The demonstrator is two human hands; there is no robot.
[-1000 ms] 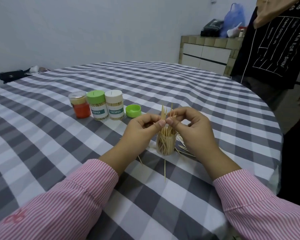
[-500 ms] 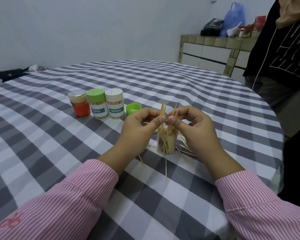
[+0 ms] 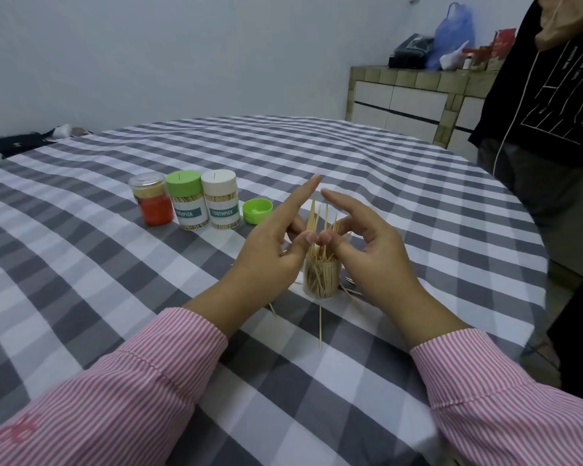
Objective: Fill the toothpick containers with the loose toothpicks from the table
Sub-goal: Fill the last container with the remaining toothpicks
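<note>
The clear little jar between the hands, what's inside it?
The clear jar is packed with toothpicks, some poking out the top. The left hand and right hand cover its sides and some of the sticks.
</note>
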